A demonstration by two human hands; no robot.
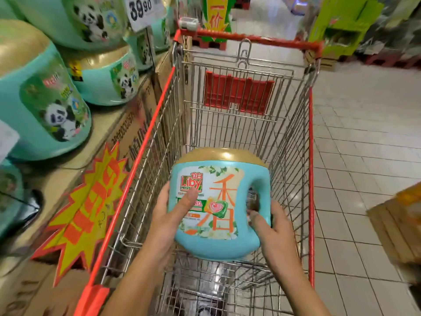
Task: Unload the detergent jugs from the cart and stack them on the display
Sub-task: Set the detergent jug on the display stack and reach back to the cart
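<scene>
The cart [293,124] is open above, its basket bare beyond the held jug [218,208]. Passage leftward is bounded by its red left rim (wire wall beneath). The display's [100,131] front edge is crowded by stacked jugs [45,106].

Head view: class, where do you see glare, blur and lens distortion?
Head view: glare spots on the held jug's gold cap and the display jugs; motion blur at the right edge and far aisle; wide-angle bending of the cart's red rails.

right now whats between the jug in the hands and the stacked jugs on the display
In the head view, the cart's red-edged wire side wall stands between the held jug and the display jugs.
</scene>
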